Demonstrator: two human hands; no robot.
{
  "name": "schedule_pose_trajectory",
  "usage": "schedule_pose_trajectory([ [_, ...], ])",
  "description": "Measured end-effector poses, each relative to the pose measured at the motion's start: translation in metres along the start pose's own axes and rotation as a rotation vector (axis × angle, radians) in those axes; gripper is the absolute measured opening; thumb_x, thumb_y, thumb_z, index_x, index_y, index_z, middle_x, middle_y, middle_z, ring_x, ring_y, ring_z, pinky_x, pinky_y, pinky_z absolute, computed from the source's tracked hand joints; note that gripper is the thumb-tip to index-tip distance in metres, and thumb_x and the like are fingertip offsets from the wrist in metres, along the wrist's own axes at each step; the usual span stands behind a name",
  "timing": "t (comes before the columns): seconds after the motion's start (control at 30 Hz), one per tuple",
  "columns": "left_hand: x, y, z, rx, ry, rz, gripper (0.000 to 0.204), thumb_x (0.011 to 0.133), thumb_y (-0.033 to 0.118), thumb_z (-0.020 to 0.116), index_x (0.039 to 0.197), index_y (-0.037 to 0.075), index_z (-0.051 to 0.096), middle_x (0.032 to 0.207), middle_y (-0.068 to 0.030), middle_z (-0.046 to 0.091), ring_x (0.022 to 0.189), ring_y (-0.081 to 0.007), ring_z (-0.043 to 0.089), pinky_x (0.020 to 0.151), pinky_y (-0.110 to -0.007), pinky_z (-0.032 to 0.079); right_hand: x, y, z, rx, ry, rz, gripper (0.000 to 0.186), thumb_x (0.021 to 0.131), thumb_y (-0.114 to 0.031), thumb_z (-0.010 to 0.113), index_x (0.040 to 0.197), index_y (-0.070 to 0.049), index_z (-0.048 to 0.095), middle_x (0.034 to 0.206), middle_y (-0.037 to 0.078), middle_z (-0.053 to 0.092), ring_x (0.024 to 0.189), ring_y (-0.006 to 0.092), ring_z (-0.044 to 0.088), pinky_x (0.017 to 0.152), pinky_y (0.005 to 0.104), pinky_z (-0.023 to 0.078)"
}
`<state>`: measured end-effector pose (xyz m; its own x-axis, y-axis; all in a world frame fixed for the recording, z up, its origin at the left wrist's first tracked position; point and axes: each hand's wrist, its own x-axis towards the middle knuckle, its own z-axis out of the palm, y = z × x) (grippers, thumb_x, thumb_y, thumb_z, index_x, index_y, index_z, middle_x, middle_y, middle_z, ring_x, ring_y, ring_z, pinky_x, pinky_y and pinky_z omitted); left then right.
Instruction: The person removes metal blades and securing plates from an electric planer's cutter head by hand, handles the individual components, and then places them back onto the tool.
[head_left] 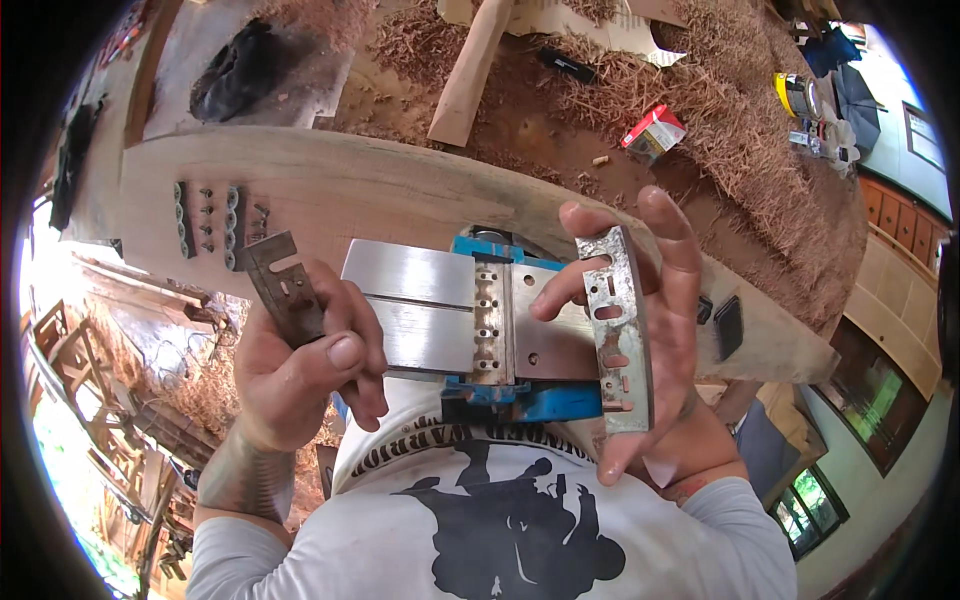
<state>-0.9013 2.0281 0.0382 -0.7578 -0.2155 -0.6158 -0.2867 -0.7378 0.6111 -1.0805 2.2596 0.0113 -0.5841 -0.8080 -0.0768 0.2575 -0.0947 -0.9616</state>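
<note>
A blue electric hand planer point(560, 403) lies upside down on the plank in front of me, its shiny metal sole facing up. Across its middle runs the exposed cutter drum point(489, 345), spotted with rust. At the left of the planer, my left hand point(300, 375) pinches a dark slotted planer blade point(283, 283) between thumb and fingers. Over the planer's right end, my right hand point(672, 310) grips a longer silvery slotted planer blade point(618, 345), worn and stained. Its index finger points toward the sole; the other fingers spread behind the blade.
The wide wooden plank point(400, 165) carries several small screws point(207, 222) and two scalloped metal strips point(183, 222) at left. A dark flat object point(730, 328) lies at right. Beyond are shavings point(760, 170), a timber piece point(470, 75) and a red-and-white box point(655, 132) on the ground.
</note>
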Motion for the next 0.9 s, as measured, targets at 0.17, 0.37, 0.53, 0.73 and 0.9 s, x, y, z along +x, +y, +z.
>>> schedule_pose_trajectory([
  [0.17, 0.000, -0.002, -0.006, 0.008, -0.013, 0.009, 0.034, 0.094, 0.021, 0.068, 0.108, 0.003, 0.043, 0.085, -0.0205, 0.061, 0.057, -0.0262, 0.068, 0.044, -0.034, 0.060, 0.006, 0.001, 0.001, 0.078, -0.084, -0.015, 0.167, 0.036, -0.055, 0.102, 0.165, -0.009, 0.007, 0.154, 0.027, 0.041, 0.118, 0.0253, 0.061, 0.105, 0.0395, 0.050],
  [0.37, 0.009, -0.006, -0.020, -0.306, -0.202, -0.032, 0.098, 0.093, 0.087, 0.021, 0.113, -0.004, 0.049, 0.088, -0.0247, 0.064, 0.063, -0.0338, 0.073, 0.043, -0.041, 0.061, 0.006, -0.001, -0.001, 0.135, -0.108, -0.012, 0.164, 0.039, -0.042, 0.107, 0.165, -0.010, 0.007, 0.156, 0.023, 0.040, 0.118, 0.0203, 0.060, 0.108, 0.0382, 0.049],
  [0.53, 0.008, -0.011, -0.025, -0.341, -0.219, -0.021, 0.100, 0.093, 0.087, 0.021, 0.119, -0.005, 0.050, 0.090, -0.0275, 0.065, 0.062, -0.0369, 0.073, 0.042, -0.041, 0.061, 0.007, 0.006, 0.000, 0.112, -0.140, -0.053, 0.166, 0.038, -0.046, 0.106, 0.165, -0.010, 0.005, 0.158, 0.023, 0.037, 0.117, 0.0223, 0.060, 0.105, 0.0382, 0.050],
  [0.73, 0.005, -0.017, -0.027, -0.168, -0.154, 0.070, 0.088, 0.100, 0.078, 0.022, 0.117, -0.002, 0.052, 0.086, -0.0176, 0.067, 0.060, -0.0254, 0.073, 0.043, -0.035, 0.061, 0.010, 0.007, 0.001, 0.044, -0.235, -0.147, 0.167, 0.041, -0.046, 0.106, 0.166, -0.009, 0.001, 0.161, 0.022, 0.030, 0.123, 0.0244, 0.056, 0.101, 0.0392, 0.051],
  [0.9, 0.005, -0.017, -0.022, -0.120, -0.133, 0.075, 0.082, 0.103, 0.074, 0.021, 0.115, -0.002, 0.050, 0.082, -0.0167, 0.065, 0.055, -0.0229, 0.070, 0.039, -0.031, 0.058, 0.008, 0.005, -0.001, 0.046, -0.248, -0.140, 0.168, 0.041, -0.046, 0.106, 0.166, -0.010, 0.000, 0.161, 0.022, 0.030, 0.126, 0.0252, 0.054, 0.101, 0.0396, 0.050],
])
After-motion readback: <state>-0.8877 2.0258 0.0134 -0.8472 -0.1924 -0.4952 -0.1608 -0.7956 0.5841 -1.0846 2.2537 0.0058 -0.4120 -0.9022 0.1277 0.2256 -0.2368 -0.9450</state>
